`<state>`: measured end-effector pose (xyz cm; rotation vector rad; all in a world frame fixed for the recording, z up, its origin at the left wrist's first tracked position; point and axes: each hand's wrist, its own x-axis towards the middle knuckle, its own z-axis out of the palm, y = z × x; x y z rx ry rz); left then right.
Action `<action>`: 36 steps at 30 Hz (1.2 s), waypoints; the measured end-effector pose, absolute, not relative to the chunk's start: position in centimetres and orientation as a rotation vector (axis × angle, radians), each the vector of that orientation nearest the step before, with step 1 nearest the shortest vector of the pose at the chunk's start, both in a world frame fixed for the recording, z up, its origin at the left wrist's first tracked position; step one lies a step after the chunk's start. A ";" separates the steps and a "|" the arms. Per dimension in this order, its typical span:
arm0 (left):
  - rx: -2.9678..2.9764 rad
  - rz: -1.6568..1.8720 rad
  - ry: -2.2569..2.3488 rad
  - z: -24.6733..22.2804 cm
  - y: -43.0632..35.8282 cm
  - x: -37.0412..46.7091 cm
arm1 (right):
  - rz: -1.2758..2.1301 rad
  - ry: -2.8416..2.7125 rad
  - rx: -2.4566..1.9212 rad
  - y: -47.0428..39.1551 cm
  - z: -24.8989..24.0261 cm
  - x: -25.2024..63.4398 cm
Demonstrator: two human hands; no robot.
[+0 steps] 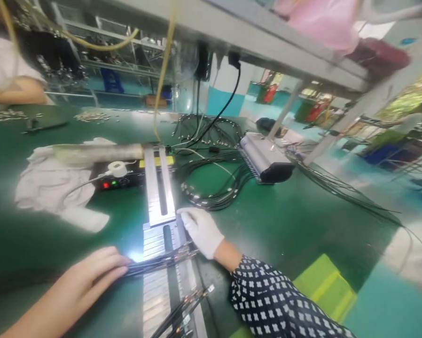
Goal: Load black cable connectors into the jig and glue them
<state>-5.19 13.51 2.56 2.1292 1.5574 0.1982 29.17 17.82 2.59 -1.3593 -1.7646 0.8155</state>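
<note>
My left hand (87, 274) is bare and lies flat on the green table, its fingers pinching the left end of a thin bundle of black cables (158, 262). The bundle lies across a long metal fixture (160, 197) with a dark slot down its middle. My right hand (201, 231) wears a white glove and rests on the fixture's right edge, fingertips touching the metal just above the bundle. A second bundle of black cables (184, 307) with small connector tips lies loose on the lower part of the fixture.
A black box with red and green lights (121, 176) and a white cloth (56, 185) sit left of the fixture. Coiled black cables (214, 188) and a grey device (265, 157) lie at right. Another person's arm (15, 91) is at far left. A yellow-green block (324, 284) sits near the table edge.
</note>
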 end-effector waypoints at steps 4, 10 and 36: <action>2.064 0.158 1.554 4.0 13.2 -4.2 | 0.809 -1.777 -1.295 17.7 1.8 29.5; 2.043 0.093 1.401 3.9 13.5 -4.5 | 0.818 -1.785 -1.280 17.2 2.3 29.9; 2.681 0.738 1.060 2.3 17.1 0.4 | 0.908 -1.551 -1.212 15.8 1.8 31.0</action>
